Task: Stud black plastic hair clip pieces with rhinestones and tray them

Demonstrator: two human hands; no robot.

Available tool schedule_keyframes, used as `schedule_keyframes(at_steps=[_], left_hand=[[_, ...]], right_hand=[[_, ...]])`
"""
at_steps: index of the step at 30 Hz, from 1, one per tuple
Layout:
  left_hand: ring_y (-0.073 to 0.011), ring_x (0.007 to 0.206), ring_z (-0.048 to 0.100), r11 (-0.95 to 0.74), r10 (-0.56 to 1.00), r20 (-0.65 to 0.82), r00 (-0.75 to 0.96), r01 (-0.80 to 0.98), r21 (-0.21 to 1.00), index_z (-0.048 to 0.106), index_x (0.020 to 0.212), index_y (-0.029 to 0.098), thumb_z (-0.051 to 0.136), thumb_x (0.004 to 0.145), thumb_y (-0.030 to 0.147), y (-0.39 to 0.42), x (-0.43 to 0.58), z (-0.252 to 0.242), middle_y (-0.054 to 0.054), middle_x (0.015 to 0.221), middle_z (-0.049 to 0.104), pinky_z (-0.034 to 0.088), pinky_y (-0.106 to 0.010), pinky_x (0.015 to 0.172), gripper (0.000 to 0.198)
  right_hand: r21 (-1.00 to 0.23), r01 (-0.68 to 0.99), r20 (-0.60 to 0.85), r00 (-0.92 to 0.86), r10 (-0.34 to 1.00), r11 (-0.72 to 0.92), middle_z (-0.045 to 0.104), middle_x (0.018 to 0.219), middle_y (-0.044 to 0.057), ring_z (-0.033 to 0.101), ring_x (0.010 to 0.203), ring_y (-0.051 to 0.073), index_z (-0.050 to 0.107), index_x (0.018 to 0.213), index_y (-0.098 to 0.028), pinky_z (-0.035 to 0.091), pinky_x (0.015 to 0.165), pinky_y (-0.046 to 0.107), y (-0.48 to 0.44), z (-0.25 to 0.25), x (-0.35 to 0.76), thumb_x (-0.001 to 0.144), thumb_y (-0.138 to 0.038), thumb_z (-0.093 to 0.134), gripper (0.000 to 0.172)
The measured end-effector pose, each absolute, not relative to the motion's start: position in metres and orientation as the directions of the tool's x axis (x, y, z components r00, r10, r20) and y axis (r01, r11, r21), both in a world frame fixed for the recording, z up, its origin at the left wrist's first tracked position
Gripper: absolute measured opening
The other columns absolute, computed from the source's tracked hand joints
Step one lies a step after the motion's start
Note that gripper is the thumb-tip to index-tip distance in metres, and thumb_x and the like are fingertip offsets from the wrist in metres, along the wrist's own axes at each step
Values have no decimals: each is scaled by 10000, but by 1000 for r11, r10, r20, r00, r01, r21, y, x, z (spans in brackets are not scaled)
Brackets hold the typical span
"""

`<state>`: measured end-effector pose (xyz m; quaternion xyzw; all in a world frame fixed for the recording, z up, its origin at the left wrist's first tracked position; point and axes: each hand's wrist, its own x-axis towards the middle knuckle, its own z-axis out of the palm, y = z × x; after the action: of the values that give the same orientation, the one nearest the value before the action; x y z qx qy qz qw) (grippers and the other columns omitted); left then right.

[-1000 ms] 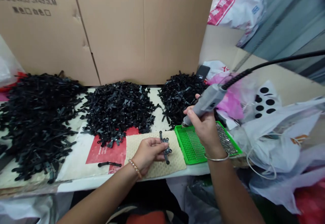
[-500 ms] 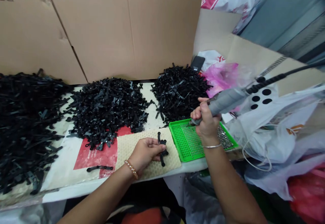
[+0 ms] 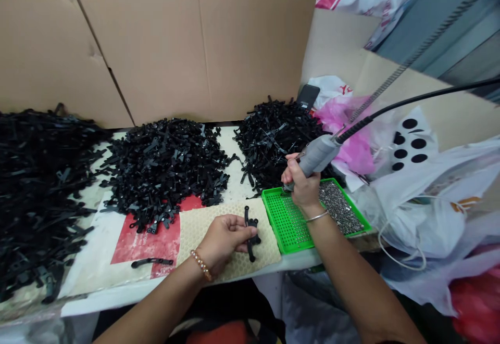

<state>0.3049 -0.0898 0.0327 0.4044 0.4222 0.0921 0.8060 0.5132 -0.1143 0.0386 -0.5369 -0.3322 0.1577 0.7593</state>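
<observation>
Between its thumb and fingers, my left hand (image 3: 230,234) pinches a black plastic bracket assembly (image 3: 252,249), a long arm with a shorter piece beside it, over a cream textured mat (image 3: 195,224). My right hand (image 3: 303,182) is wrapped round a grey electric screwdriver (image 3: 318,155). The tool slants down to the left, and its tip is over the left part of a green perforated tray (image 3: 276,229). Small metal screws (image 3: 338,206) lie heaped at the tray's right side, and others sit in its holes. Whether the tip touches a screw, I cannot tell.
Heaps of black plastic parts lie at the left (image 3: 35,177), middle (image 3: 167,162) and back right (image 3: 269,136). One loose black arm (image 3: 152,262) rests near the front edge. Cardboard (image 3: 156,42) stands behind. Plastic bags (image 3: 425,193) crowd the right, and a coiled spring (image 3: 414,58) meets the screwdriver.
My right hand has brought the screwdriver a little left and tilted it more upright, uncovering more of the screw heap. My left hand keeps the bracket assembly over the mat.
</observation>
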Motion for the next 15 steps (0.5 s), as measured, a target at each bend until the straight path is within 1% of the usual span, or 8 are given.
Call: schedule_keyframes(at_steps=[8, 15], left_hand=[[-100, 560, 596, 660, 483, -607, 632, 194, 726, 620, 717, 93, 866, 522, 275, -90, 306, 32, -33, 642, 652, 482, -192, 487, 362], [-88, 535, 571, 662, 483, -595, 643, 176, 728, 605, 685, 109, 863, 517, 273, -90, 305, 31, -4, 598, 620, 471, -187, 476, 350]], right_hand=[[-914, 124, 349, 729, 589, 387, 427, 473, -85, 406, 388, 78, 610, 884, -189, 394, 419, 204, -114, 40, 514, 765, -383, 709, 248], [-915, 149, 361, 716, 598, 374, 430, 477, -82, 413, 394, 79, 611, 892, -190, 398, 426, 206, -113, 39, 514, 768, -369, 700, 236]])
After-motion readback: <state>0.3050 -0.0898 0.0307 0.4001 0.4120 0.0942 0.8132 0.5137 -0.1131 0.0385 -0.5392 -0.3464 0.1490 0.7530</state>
